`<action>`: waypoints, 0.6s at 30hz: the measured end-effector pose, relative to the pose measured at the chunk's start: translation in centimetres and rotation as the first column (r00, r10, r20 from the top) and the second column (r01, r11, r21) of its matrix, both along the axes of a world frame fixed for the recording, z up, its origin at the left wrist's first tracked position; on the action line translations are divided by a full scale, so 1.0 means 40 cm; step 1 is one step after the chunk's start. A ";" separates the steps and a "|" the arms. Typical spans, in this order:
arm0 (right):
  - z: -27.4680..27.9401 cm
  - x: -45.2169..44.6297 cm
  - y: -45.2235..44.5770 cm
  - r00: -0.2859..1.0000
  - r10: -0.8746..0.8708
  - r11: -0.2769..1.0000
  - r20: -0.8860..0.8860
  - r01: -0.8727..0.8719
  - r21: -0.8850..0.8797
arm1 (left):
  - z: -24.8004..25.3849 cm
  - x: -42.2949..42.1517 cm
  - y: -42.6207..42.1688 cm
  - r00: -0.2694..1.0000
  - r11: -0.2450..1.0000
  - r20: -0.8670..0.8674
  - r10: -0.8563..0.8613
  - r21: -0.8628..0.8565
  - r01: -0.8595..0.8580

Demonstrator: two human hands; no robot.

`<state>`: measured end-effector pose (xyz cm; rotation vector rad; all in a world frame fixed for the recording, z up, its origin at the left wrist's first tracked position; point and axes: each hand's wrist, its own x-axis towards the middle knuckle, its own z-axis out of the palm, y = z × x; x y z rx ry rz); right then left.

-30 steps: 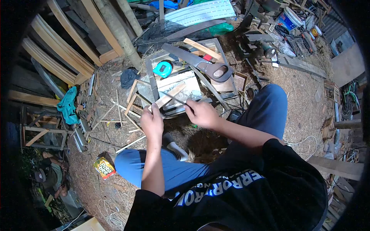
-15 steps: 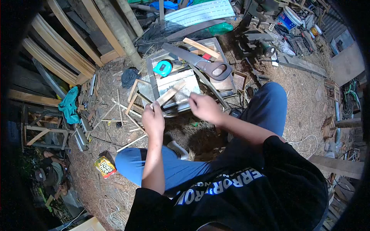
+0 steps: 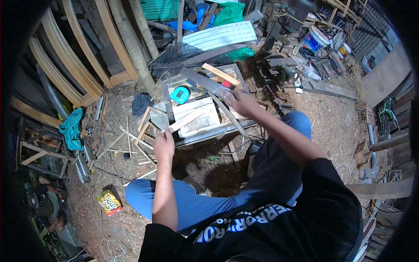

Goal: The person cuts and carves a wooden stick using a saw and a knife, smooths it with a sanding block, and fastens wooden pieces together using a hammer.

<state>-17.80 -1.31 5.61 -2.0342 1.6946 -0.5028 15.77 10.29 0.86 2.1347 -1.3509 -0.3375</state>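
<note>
Littered ground [image 3: 329, 111] surrounds your bench [image 3: 209, 136]. Your left grip [image 3: 164, 147] is closed on a strip [image 3: 187, 121], slanting over the bench's near left corner; work on it looks unfinished, though any marks are too small to tell. Half a second ago your right grip [image 3: 242, 103] was near the strip; now it's at the saw [image 3: 198, 78], whether clasping I can't tell.

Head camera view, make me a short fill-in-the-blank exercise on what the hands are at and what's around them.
The left hand holds a strip made of ____.
The right hand is at the handle of a ____.
The snack bag lies on the person's ____ side.
The person's shirt, with pale letters, is coloured ____.
Missing words: wood; saw; left; black.
</note>
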 end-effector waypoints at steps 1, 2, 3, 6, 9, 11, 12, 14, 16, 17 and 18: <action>0.005 -0.016 -0.039 0.999 -0.022 1.000 -0.030 0.021 -0.009 | -0.011 0.001 -0.006 1.000 1.000 -0.007 -0.022 0.018 0.022; 0.008 -0.030 -0.078 0.997 -0.042 0.999 -0.059 0.042 -0.016 | -0.021 0.000 -0.010 0.999 0.998 -0.012 -0.043 0.038 0.044; 0.005 -0.049 -0.121 0.995 -0.002 0.999 -0.098 -0.002 -0.040 | -0.031 -0.002 -0.015 0.998 0.996 -0.017 -0.064 0.059 0.065; -0.021 -0.079 -0.240 0.983 0.066 0.985 -0.169 -0.091 -0.145 | -0.055 -0.028 -0.030 0.995 0.993 0.025 -0.092 0.071 0.090; -0.077 -0.071 -0.314 0.997 0.010 0.926 -0.079 -0.039 -0.375 | -0.058 -0.056 -0.056 0.991 0.995 0.097 -0.096 0.003 0.096; -0.109 -0.070 -0.353 0.997 0.015 0.958 -0.073 -0.035 -0.286 | -0.058 -0.071 -0.072 0.982 0.995 0.165 -0.092 -0.026 0.098; -0.113 -0.063 -0.353 0.998 0.014 0.972 -0.067 -0.029 -0.235 | -0.066 -0.077 -0.079 0.976 0.995 0.196 -0.091 -0.029 0.098; -0.116 -0.057 -0.347 0.998 0.033 0.975 -0.056 -0.045 -0.219 | -0.077 -0.084 -0.086 0.969 0.995 0.230 -0.086 -0.032 0.096; -0.136 -0.066 -0.368 0.997 0.071 0.965 -0.025 -0.075 -0.253 | -0.077 -0.099 -0.098 0.971 0.996 0.229 -0.068 -0.045 0.080; -0.143 -0.072 -0.381 0.998 0.066 0.963 -0.003 -0.064 -0.261 | -0.075 -0.102 -0.102 0.969 0.994 0.236 -0.076 -0.057 0.092; -0.134 -0.074 -0.383 0.998 0.057 0.962 0.021 -0.050 -0.268 | -0.069 -0.099 -0.103 0.966 0.992 0.244 -0.088 -0.068 0.108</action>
